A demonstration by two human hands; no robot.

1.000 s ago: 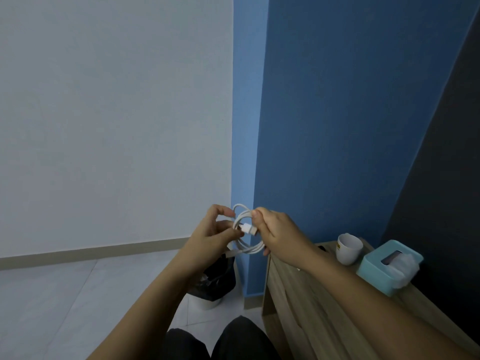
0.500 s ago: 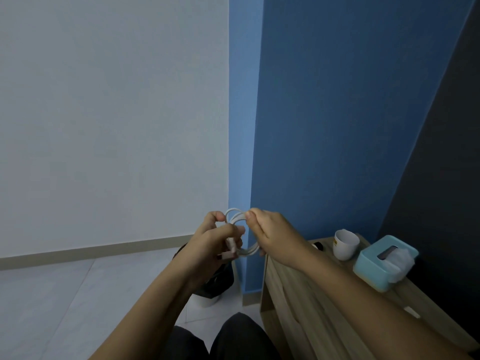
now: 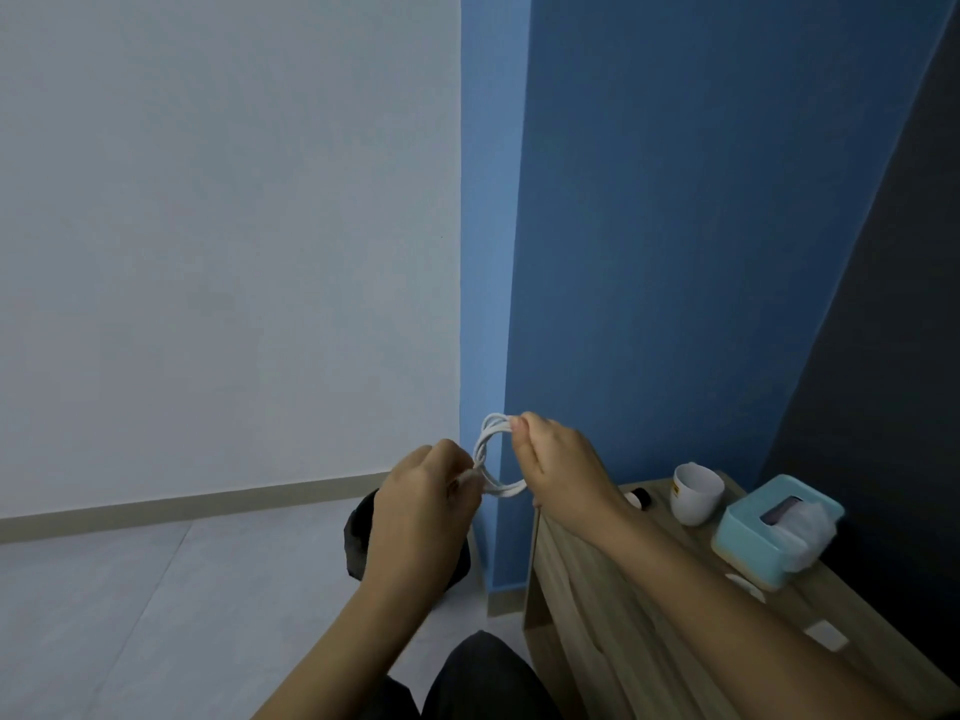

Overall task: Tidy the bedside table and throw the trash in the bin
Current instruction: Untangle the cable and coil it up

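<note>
A white charging cable [image 3: 487, 443] is coiled into a small loop, held in the air to the left of the wooden bedside table [image 3: 613, 605]. My right hand [image 3: 558, 467] pinches the top of the coil. My left hand [image 3: 423, 511] grips the lower left part of it, fingers closed around the cable end. Below and behind my left hand stands the bin with a black bag [image 3: 358, 532], mostly hidden by that hand.
On the table stand a white cup [image 3: 696, 493], a teal tissue box [image 3: 774, 532], a small black-and-white object [image 3: 640, 497] and two small white items [image 3: 826, 635]. Blue wall behind, dark panel at right, pale tiled floor at left. My dark-trousered knees are at the bottom.
The plug end is no longer visible at the coil's front; my left hand has closed lower on the coil and turned its back to the camera. The coil looks tighter.
</note>
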